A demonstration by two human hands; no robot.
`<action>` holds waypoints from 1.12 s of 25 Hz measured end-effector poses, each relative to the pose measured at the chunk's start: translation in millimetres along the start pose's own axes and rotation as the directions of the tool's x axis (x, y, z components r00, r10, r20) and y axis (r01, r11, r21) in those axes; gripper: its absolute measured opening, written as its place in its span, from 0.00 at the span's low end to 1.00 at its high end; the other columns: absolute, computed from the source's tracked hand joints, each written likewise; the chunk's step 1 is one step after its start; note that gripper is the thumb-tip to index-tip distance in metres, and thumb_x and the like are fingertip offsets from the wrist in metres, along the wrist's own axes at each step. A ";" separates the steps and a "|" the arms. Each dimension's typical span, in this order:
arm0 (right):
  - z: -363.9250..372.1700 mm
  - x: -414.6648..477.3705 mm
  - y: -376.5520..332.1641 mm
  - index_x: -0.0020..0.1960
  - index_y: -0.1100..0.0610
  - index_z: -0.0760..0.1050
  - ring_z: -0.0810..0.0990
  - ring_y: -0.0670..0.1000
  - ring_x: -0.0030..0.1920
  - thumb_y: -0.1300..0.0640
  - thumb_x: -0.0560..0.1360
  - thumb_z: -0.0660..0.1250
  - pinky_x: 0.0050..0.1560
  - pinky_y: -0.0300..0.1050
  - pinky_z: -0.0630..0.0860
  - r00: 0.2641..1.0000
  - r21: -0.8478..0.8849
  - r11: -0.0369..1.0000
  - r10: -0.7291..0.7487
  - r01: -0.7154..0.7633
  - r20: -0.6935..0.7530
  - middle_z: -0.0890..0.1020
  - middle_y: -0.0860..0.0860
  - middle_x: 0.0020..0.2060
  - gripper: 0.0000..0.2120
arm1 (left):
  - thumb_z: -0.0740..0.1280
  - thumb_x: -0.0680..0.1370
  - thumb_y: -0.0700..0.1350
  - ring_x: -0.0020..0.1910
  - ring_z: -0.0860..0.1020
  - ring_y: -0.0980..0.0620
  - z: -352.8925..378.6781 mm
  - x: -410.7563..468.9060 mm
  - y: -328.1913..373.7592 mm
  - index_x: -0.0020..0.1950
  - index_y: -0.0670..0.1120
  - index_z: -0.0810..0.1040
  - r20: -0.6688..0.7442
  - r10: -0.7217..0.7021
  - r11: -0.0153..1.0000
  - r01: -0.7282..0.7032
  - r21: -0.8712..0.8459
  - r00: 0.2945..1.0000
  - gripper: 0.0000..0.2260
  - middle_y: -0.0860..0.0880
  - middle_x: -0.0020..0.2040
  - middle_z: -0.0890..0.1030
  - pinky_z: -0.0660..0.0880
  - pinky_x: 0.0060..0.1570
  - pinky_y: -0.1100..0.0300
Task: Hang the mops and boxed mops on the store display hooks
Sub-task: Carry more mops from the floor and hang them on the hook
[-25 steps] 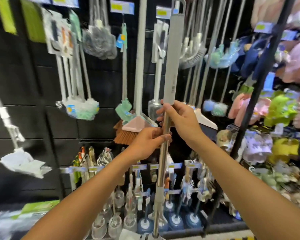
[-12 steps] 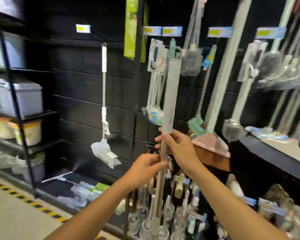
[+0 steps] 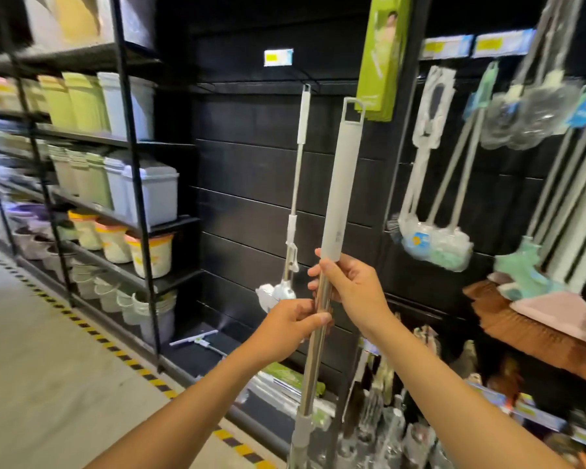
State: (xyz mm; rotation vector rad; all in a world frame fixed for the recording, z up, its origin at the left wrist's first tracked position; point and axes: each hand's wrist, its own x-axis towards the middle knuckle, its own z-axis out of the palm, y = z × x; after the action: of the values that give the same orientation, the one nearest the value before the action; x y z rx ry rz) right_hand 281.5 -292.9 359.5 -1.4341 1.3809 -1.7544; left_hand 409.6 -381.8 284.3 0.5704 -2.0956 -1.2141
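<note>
At nine o'clock of the view, a black rack (image 3: 129, 184) is carrying plastic bins. Beside it, at eleven o'clock from the hands, a hanging mop (image 3: 295, 184) is already on the dark wall panel, with its head low.

The left hand (image 3: 290, 328) is holding the metal pole of the held mop (image 3: 339, 184), its grip closed around the pole. Just above, at one o'clock from it, the right hand (image 3: 352, 292) is gripping the same pole where the grey sleeve begins. The held mop is standing almost upright in front of the wall. Its top loop (image 3: 353, 110) is pointing to twelve o'clock and is not catching on anything, just beside a green boxed mop (image 3: 383, 55). At three o'clock, dusters (image 3: 433, 238) and a broom (image 3: 538, 319) are hanging.

I think the person is bringing this mop to a hook, so the hanging step is not yet done. The next move is asking both hands to lift the pole and slide the loop over a hook end, which I cannot make out against the dark panel.
</note>
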 end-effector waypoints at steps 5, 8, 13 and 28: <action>64.7 70.9 25.8 0.67 0.57 0.79 0.88 0.54 0.45 0.53 0.82 0.67 0.52 0.52 0.86 1.000 0.001 1.000 -0.001 0.001 0.025 0.87 0.54 0.48 0.16 | 0.68 0.79 0.57 0.52 0.86 0.43 -79.5 28.0 -34.8 0.56 0.46 0.86 -0.065 0.004 1.000 -0.004 0.006 0.998 0.17 0.44 0.50 0.88 0.82 0.59 0.40; 91.4 120.5 44.8 0.68 0.57 0.79 0.88 0.54 0.47 0.54 0.82 0.67 0.50 0.51 0.86 0.998 0.028 1.000 -0.007 0.006 0.059 0.88 0.55 0.49 0.15 | 0.68 0.77 0.60 0.51 0.86 0.42 -119.9 57.4 -56.2 0.54 0.47 0.87 -0.102 0.028 0.999 -0.023 0.046 0.994 0.19 0.44 0.48 0.88 0.82 0.58 0.38; 116.2 212.8 84.8 0.66 0.55 0.79 0.89 0.55 0.48 0.51 0.81 0.68 0.51 0.55 0.86 0.995 0.028 0.999 -0.029 0.027 0.091 0.88 0.52 0.48 0.16 | 0.69 0.82 0.51 0.52 0.87 0.45 -169.5 124.6 -92.3 0.56 0.43 0.86 -0.146 0.007 0.999 -0.001 0.039 0.989 0.13 0.44 0.51 0.88 0.83 0.60 0.42; 120.9 446.5 163.9 0.63 0.56 0.80 0.88 0.54 0.48 0.54 0.84 0.65 0.49 0.47 0.86 0.994 -0.042 0.997 -0.053 0.057 0.101 0.88 0.54 0.50 0.12 | 0.70 0.82 0.46 0.52 0.87 0.44 -255.6 357.9 -186.4 0.52 0.44 0.88 -0.105 0.012 0.999 -0.015 -0.028 0.994 0.08 0.43 0.49 0.88 0.83 0.59 0.43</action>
State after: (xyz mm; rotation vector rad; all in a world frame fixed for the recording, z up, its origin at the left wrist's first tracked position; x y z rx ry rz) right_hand 207.6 -776.7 396.0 -1.5753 1.3487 -1.6708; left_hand 350.6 -853.9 326.1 0.5931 -1.9878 -1.1791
